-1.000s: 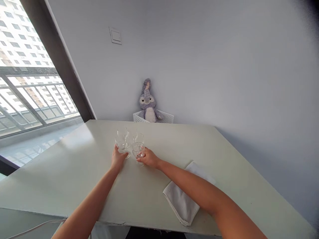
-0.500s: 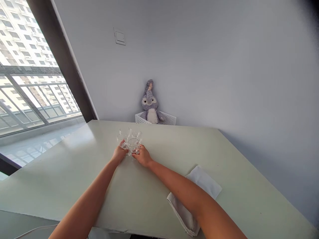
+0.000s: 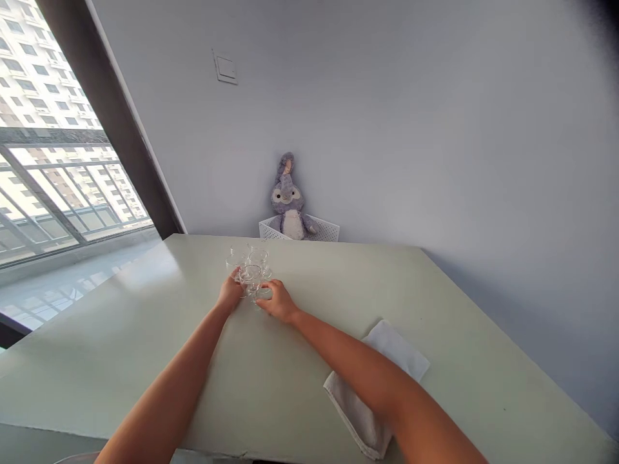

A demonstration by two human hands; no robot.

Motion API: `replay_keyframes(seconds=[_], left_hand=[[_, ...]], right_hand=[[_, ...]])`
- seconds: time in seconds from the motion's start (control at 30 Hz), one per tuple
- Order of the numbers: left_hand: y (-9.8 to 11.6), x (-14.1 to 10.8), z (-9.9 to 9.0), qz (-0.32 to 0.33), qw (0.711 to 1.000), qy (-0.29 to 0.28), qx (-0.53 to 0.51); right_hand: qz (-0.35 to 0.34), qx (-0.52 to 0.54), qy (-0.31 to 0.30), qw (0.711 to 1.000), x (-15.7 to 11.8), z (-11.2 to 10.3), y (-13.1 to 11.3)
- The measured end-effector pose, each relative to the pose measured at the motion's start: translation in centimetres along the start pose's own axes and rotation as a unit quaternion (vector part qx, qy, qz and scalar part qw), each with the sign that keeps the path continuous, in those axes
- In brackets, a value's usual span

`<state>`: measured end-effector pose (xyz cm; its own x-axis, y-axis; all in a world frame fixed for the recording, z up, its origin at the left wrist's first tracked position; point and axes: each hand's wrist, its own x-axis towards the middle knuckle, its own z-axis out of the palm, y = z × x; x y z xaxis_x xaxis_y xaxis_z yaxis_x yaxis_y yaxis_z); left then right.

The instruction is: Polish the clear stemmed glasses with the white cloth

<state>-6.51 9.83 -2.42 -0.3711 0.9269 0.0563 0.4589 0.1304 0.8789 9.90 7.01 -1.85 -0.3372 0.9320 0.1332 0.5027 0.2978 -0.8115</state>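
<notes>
Several clear stemmed glasses [image 3: 250, 273] stand close together on the pale green table [image 3: 300, 361], toward its far side. My left hand [image 3: 232, 290] is at the left of the group, its fingers partly behind the glass and wrapped round a glass there. On the right, my right hand [image 3: 276, 301] has its thumb and fingers apart in a curve beside the base of the front glass. Whether its fingertips touch that glass is hard to tell. A folded white cloth [image 3: 399, 348] lies under my right forearm.
A grey plush rabbit [image 3: 289, 200] sits in a white perforated basket [image 3: 326, 230] beyond the table's far edge. Grey walls stand behind and at the right. A window with a railing [image 3: 72, 187] is at the left.
The view has shifted slightly. My right hand's fingers have opened and come a little away from the glasses. The front glass sits slightly further left, closer to my left hand.
</notes>
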Motion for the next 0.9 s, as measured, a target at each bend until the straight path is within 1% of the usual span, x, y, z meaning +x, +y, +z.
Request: replay_keyframes(seconds=[0.07,0.1,0.13,0.2,0.23,0.27,0.3,0.33,0.37,0.43,0.47,0.5,0.57,0.63,0.67,0.73,0.77,0.83,0.9], left_hand=[[-0.2,-0.3,-0.5,-0.009,1.0,0.005,0.013],[-0.3,-0.7,-1.0,-0.012,0.999,0.02,0.022],[-0.5,-1.2,-1.6,-0.014,0.999,0.039,0.029],[-0.7,-2.9,-2.9,0.003,0.99,0.135,0.048],[-0.7,-4.0,-3.5,0.016,0.983,0.177,0.044],[-0.6,-5.3,-4.1,0.026,0.979,0.202,0.029],[-0.3,-6.6,-4.4,0.042,0.977,0.209,0.014],[0.2,-8.0,-4.5,0.054,0.975,0.214,0.006],[0.7,-9.4,-4.3,0.073,0.974,0.214,0.005],[2.1,-11.8,-3.2,0.151,0.967,0.203,0.01],[2.6,-12.8,-2.3,0.197,0.963,0.183,0.021],[3.1,-13.7,-1.3,0.239,0.956,0.166,0.039],[3.4,-14.9,0.6,0.313,0.938,0.128,0.081],[3.0,-15.7,2.2,0.37,0.915,0.082,0.138],[2.6,-15.9,2.8,0.386,0.906,0.05,0.169],[1.8,-16.2,3.4,0.394,0.892,-0.008,0.219],[1.4,-16.2,3.5,0.391,0.889,-0.025,0.235],[0.9,-16.0,3.6,0.383,0.889,-0.034,0.249],[0.6,-15.8,3.5,0.378,0.891,-0.029,0.249]], right_hand=[[-0.023,-0.025,-0.002,0.999,-2.7,-3.3,-0.1],[-0.037,-0.049,-0.004,0.998,-4.5,-5.3,0.0],[-0.033,-0.087,0.0,0.996,-6.5,-7.4,0.1],[-0.005,-0.199,0.011,0.98,-10.8,-11.5,0.8],[0.022,-0.268,0.019,0.963,-13.1,-13.2,1.4],[0.061,-0.338,0.025,0.939,-15.2,-14.6,2.0],[0.096,-0.39,0.014,0.916,-17.1,-15.5,2.7],[0.118,-0.422,0.005,0.899,-18.8,-15.9,3.5],[0.124,-0.443,-0.004,0.888,-20.1,-15.8,4.2],[0.106,-0.452,-0.032,0.885,-21.8,-14.6,5.4],[0.089,-0.446,-0.048,0.889,-22.0,-13.6,5.8],[0.071,-0.434,-0.066,0.896,-21.9,-12.6,6.0],[0.041,-0.401,-0.093,0.91,-20.4,-10.5,6.2],[0.023,-0.373,-0.095,0.923,-17.5,-8.9,6.2],[0.02,-0.362,-0.089,0.928,-15.7,-8.4,6.2],[0.029,-0.345,-0.076,0.935,-11.4,-7.8,6.4],[0.037,-0.337,-0.069,0.938,-9.1,-7.7,6.6],[0.053,-0.324,-0.071,0.942,-4.6,-7.7,7.2],[0.074,-0.318,-0.067,0.943,-0.7,-8.3,7.9]])
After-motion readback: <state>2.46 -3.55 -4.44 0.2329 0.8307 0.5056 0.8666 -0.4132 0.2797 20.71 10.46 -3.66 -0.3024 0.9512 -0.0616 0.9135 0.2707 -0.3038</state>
